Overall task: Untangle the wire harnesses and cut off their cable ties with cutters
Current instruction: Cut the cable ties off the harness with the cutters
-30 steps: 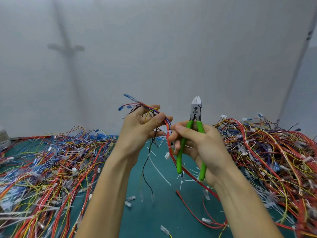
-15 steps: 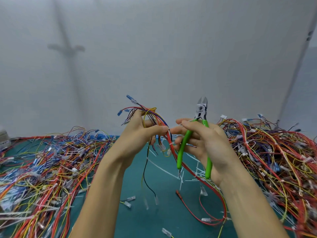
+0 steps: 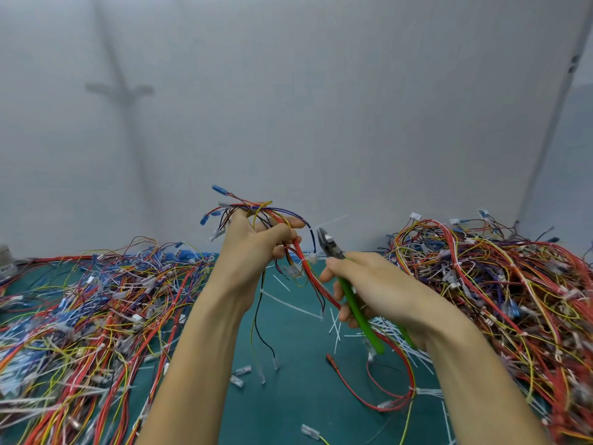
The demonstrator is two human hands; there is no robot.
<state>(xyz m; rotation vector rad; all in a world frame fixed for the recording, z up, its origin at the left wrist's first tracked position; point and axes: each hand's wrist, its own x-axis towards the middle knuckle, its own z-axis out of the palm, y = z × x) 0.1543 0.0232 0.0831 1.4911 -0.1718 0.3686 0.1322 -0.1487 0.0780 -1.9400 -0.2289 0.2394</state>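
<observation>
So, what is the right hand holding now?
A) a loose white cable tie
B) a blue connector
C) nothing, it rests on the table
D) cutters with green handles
D: the right hand grips the cutters by their green handles, with the tip pointing toward the harness that the left hand holds.

- L hand (image 3: 253, 252): raised, just left of the wire harness (image 3: 303, 258), back of hand toward cam, thumb + fingers curled round the bundle's upper part.
- L forearm (image 3: 199, 348): rises from the bottom edge toward harness.
- R hand (image 3: 378, 284): just right of harness, slightly lower than L, fingers wrapped round green handles of diagonal cutters (image 3: 351, 295).
- R forearm (image 3: 475, 364): comes in from lower right.
- Hands close, not touching.
</observation>
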